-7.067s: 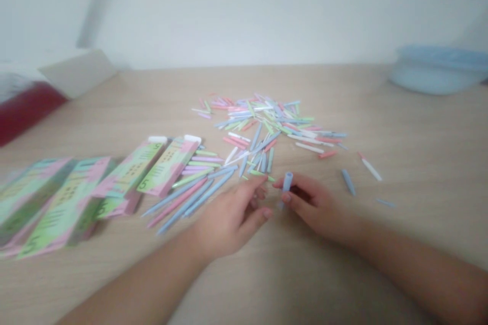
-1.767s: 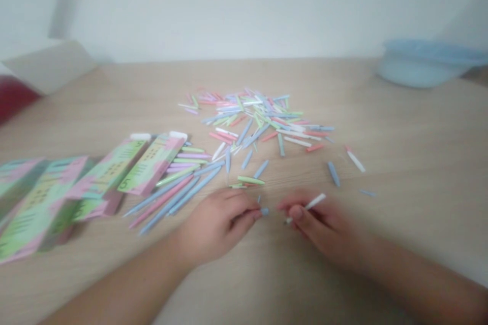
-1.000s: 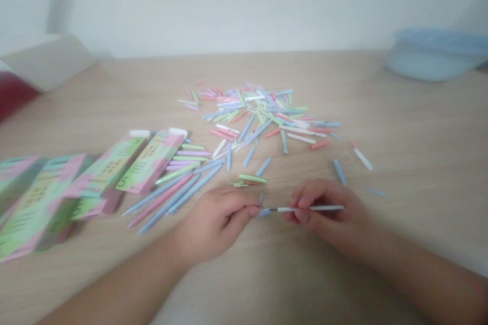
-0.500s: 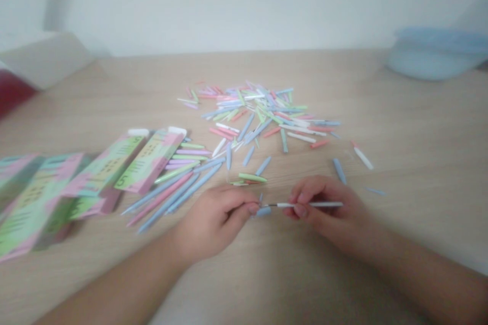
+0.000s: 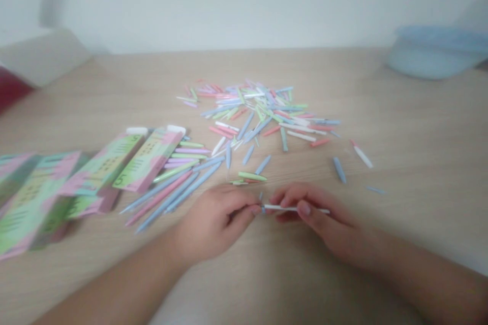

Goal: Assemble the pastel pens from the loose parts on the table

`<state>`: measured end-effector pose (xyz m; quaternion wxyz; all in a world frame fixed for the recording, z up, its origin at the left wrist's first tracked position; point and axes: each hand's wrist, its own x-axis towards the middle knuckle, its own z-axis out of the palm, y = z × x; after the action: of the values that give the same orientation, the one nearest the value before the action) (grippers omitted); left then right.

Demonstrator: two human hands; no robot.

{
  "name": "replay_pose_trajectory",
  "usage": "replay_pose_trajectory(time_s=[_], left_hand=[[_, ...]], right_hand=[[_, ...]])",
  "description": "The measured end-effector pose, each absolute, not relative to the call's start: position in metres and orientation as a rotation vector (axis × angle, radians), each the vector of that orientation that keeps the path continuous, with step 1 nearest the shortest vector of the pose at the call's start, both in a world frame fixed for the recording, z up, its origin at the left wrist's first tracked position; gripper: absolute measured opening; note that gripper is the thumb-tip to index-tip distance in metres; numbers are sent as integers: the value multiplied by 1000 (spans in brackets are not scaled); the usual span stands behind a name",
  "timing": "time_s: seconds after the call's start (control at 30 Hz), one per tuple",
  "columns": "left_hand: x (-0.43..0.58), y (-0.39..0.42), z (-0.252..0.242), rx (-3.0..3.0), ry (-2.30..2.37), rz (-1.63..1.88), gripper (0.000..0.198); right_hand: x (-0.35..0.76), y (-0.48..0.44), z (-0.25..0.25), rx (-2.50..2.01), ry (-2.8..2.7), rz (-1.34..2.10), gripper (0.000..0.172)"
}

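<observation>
- Clock set on the hands: 12 straight ahead, 6 back toward the body.
- Dead centre, a thin white stick (image 5: 293,208), level and stretched between both hands, just above the wooden table (image 5: 415,101) or resting on it, too blurred to tell.
- Left hand (image 5: 215,224), curled and clenched, thumb and fingertips pinching the stick's 9 o'clock end!
- Right hand (image 5: 322,226), also closed, thumb and fingers grasping the stick further along, the 3 o'clock tip poking out past them.
- Tiny blue sliver (image 5: 261,196) right at the left fingertips, around 12 o'clock; contact with the stick too blurred to call.
- Short green stick (image 5: 251,176) just off at 11 o'clock, near the left hand.
- Long blue and pink sticks (image 5: 168,198) fanned out at 10 o'clock, close beside the left hand.
- Further out at 12 o'clock, a loose heap of pastel sticks (image 5: 259,111), pink, blue, green and white, well apart from both hands.
- Fat blue stick (image 5: 339,170) at 1 o'clock, and a white stick with a pink tip (image 5: 362,157) just past it.
- Row of pink-and-green boxes (image 5: 147,160) at 9 to 10 o'clock, a big 5 printed on one.
- Way out at 1 to 2 o'clock, on the far edge, a pale blue tub (image 5: 430,56).
</observation>
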<state>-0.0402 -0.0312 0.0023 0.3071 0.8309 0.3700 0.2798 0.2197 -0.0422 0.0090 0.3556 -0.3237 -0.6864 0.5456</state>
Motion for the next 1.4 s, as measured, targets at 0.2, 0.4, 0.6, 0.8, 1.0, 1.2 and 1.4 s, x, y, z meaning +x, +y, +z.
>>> replay_pose_trajectory(time_s=[0.2,0.4,0.6,0.8,1.0,1.2,1.4], left_hand=[[-41,-33,-1,2158,994,791,12],[-40,-35,2,2304,899,765,10],[-38,-39,4,2439,1062,791,48],[-33,-37,-1,2591,1212,483,21],[-35,-35,2,2499,1222,483,19],[-32,-36,0,2602,1299,380,25],[-38,-33,-1,2531,1189,658,22]], right_hand=[[224,-39,22,-1088,-2242,945,17],[213,-39,20,-1061,-2500,875,17],[209,-42,19,-1047,-2288,826,18],[217,-38,11,-1287,-1977,883,22],[219,-42,11,-1285,-1613,1112,27],[219,-41,12,-1284,-1637,1138,28],[221,-42,6,-1143,-1633,1227,25]])
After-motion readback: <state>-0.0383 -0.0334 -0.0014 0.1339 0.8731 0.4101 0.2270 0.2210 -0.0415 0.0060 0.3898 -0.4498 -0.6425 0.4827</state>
